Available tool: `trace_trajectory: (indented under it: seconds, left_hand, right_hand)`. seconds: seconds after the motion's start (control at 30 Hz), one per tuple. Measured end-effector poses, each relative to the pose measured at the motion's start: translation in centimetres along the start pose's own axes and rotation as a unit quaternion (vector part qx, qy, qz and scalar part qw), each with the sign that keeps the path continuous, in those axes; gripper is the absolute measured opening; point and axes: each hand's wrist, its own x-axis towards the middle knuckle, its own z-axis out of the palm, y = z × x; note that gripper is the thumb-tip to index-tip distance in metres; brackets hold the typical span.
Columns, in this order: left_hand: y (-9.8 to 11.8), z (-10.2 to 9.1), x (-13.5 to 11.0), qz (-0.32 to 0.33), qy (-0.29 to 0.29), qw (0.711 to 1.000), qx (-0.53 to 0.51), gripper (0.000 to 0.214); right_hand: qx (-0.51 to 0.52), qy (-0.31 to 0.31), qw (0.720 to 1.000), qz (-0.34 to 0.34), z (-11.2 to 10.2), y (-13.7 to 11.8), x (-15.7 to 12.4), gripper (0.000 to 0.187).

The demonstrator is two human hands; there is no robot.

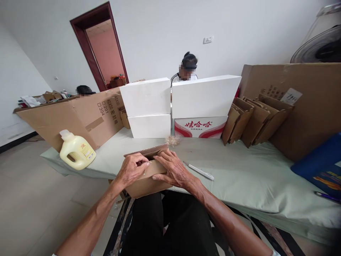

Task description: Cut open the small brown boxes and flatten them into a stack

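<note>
Cardboard box (149, 185), top open, held at near edge of surface (247, 170) | left grip (134, 169): clasped on box's near rim, fingers curled | right grip (174, 169): clasped on box, thumb pressed to near side | white knife (201, 171) laid just right of right grip | yellow jug (80, 149) set at left

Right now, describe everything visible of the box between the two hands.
The box is plain brown and looks like cardboard, with flat sides. Its top is open and dark inside; contents cannot be made out. The far side rises higher, showing a ridged cut edge. It sits slightly skewed at the near edge of the table. The left hand and right hand hold the near side around its top edge.
</note>
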Motion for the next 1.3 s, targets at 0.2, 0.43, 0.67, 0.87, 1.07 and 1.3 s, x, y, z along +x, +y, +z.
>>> trace_trajectory:
  seconds: [0.2,0.43,0.67,0.87,1.07,1.3]
  left_hand:
    - [-0.2,0.2,0.1,0.003,0.016,1.0,-0.004,0.021]
    - [-0.1,0.4,0.2,0.0,0.017,1.0,0.006,0.016]
    - [-0.5,0.6,0.2,0.021,0.025,0.999,0.016,0.018]
    - [0.1,0.7,-0.1,0.074,0.049,0.995,0.036,0.02]
    - [0.2,0.8,-0.5,0.155,0.066,0.984,0.064,0.024]
    - [-0.4,0.5,-1.3,0.143,0.053,0.983,0.103,0.016]
  right_hand:
    - [0.007,0.003,1.0,0.0,0.0,-0.2,0.0,0.077]
    - [-0.003,-0.005,1.0,0.009,-0.2,-0.5,0.1,0.076]
    - [-0.001,-0.005,1.0,0.013,-0.3,-0.7,0.1,0.077]
    - [-0.003,-0.003,1.0,0.011,-0.2,-0.7,0.2,0.084]
    - [-0.016,-0.004,1.0,0.017,0.0,-0.9,0.3,0.081]
    - [-0.011,-0.001,1.0,0.022,0.2,-0.8,0.3,0.08]
